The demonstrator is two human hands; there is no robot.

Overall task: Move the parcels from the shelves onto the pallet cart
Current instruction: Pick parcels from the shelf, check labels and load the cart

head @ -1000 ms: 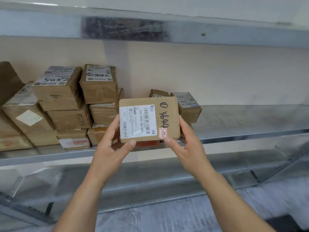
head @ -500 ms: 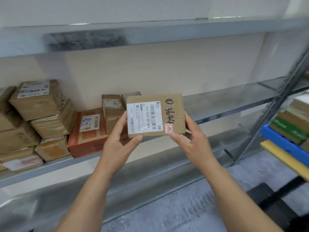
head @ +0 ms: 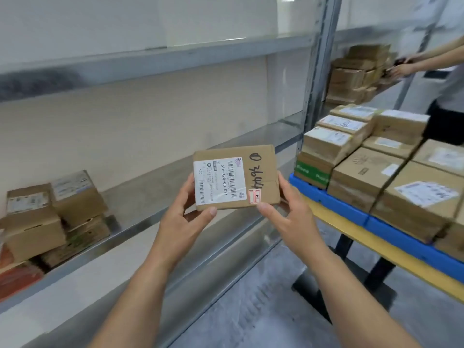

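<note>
Parcel (head: 236,178), a flat brown carton, hangs in mid-air at the centre of the view, clear of the shelf (head: 155,179) at nine o'clock and short of the pallet cart (head: 339,205) at three o'clock. The left hand (head: 183,219) and right hand (head: 288,217) each pinch a lower corner, thumb on the front, likely to keep the label facing up for reading. A white barcode label covers its left half; black handwriting and a red-edged sticker mark the right.

Two bare forearms, bare left hand (head: 181,222), bare right hand (head: 291,218), short fingernails
</note>
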